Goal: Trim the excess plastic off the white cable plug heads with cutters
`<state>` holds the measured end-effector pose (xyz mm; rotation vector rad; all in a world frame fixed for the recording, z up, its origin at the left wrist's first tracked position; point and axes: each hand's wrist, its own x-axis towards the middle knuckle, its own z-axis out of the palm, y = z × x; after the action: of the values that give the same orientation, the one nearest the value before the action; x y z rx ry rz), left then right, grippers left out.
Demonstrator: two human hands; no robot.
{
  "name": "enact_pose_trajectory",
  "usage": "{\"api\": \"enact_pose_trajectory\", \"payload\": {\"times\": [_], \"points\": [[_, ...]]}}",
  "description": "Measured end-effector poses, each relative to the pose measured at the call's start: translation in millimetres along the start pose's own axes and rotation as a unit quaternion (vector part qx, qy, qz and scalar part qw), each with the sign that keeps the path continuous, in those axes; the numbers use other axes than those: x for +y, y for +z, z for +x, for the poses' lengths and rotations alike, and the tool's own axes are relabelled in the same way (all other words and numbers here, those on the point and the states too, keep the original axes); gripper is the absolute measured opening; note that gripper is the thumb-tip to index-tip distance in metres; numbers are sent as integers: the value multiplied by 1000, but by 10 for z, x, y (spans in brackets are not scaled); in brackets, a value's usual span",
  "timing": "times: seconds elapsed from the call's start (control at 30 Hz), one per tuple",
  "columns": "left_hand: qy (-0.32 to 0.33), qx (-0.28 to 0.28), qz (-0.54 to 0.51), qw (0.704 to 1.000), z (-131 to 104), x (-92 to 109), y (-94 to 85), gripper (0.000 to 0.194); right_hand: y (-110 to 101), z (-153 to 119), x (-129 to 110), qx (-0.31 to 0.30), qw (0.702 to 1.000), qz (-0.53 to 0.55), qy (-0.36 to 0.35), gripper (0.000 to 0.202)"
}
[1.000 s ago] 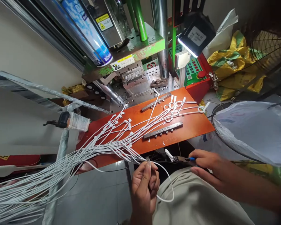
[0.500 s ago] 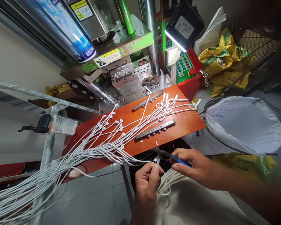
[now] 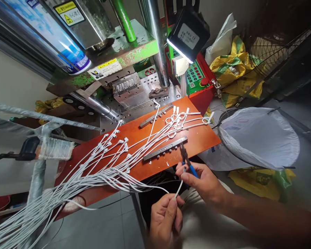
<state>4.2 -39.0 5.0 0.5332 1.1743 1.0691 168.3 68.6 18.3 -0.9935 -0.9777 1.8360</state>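
Observation:
My left hand (image 3: 167, 216) pinches a white cable (image 3: 179, 188) below the front edge of the orange board (image 3: 197, 138). The cable's end rises to my right hand (image 3: 202, 180), whose thumb and fingers are closed around blue-handled pliers (image 3: 188, 160) and also touch the cable end. The pliers' jaws point up, near a metal bar (image 3: 166, 148) on the board. A large bundle of white cables (image 3: 93, 176) lies across the board and hangs off to the left. Several coiled ends (image 3: 177, 121) rest at the right.
A press (image 3: 126, 86) with a green plate stands behind the board. A lamp (image 3: 189, 34) and a red control box (image 3: 203, 90) are at the back. A white-lined hoop bag (image 3: 261, 136) stands right; a clamp (image 3: 28, 148) is left.
My right hand has come closer to the cable, and the pliers have turned from pointing left to pointing up. My left hand has moved slightly down. The whole view has shifted.

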Motion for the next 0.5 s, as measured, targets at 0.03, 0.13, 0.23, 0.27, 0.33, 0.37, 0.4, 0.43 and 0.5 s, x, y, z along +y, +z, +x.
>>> {"api": "enact_pose_trajectory", "payload": {"times": [0.03, 0.13, 0.23, 0.27, 0.33, 0.37, 0.4, 0.43, 0.5], "points": [[0, 6, -8, 1000, -13, -6, 15, 52, 27, -23, 20, -30, 999, 20, 17, 44], [-1, 10, -16, 1000, -45, 39, 67, 54, 103, -90, 63, -92, 989, 98, 68, 45], [-1, 9, -27, 1000, -67, 105, 92, 56, 134, -123, 70, -115, 981, 140, 75, 44], [-2, 7, -28, 1000, -72, 116, 93, 56, 135, -127, 66, -119, 980, 142, 73, 43], [-6, 5, -21, 1000, -83, 114, 93, 56, 133, -130, 52, -120, 981, 138, 71, 42], [-8, 8, -13, 1000, -90, 101, 93, 55, 130, -129, 41, -116, 981, 137, 70, 41], [-9, 12, -4, 1000, -99, 82, 93, 55, 124, -126, 27, -110, 982, 138, 69, 41], [-10, 16, 6, 1000, -112, 59, 93, 55, 115, -121, 8, -106, 982, 139, 66, 41], [-9, 26, 27, 999, -147, 11, 88, 55, 80, -103, -43, -97, 988, 112, 45, 40]]}}
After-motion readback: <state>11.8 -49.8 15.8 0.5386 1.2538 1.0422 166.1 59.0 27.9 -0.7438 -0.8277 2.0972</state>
